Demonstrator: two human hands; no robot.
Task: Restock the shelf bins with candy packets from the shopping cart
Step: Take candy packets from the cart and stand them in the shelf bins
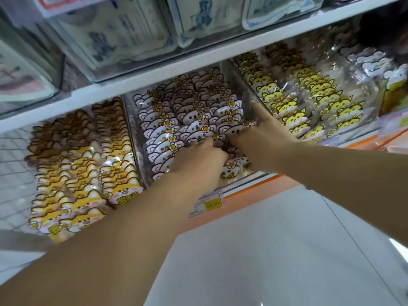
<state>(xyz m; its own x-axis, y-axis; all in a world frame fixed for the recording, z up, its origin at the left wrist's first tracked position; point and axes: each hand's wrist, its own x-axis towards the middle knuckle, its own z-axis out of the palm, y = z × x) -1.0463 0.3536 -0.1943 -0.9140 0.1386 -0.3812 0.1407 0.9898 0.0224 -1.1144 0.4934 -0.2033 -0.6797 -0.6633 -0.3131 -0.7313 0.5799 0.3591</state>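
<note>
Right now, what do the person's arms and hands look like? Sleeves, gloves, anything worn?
Both arms are bare from the frame edge to the wrists, with no sleeves in view. The left hand and right hand have no gloves. No watch, band or ring shows on the wrists or on the visible fingers. The image is slightly blurred, so small marks can't be ruled out.

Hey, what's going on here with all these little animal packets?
A person is stocking a store shelf. Both hands are down in the middle bin, which is already packed with rows of pink bear packets. The left hand digs in among the front rows, and the right hand is at the bin's right side with one finger stretched along the clear divider. The fingertips are buried, so the grip cannot be told. The neighbouring bin of yellow cat packets is untouched.
</note>
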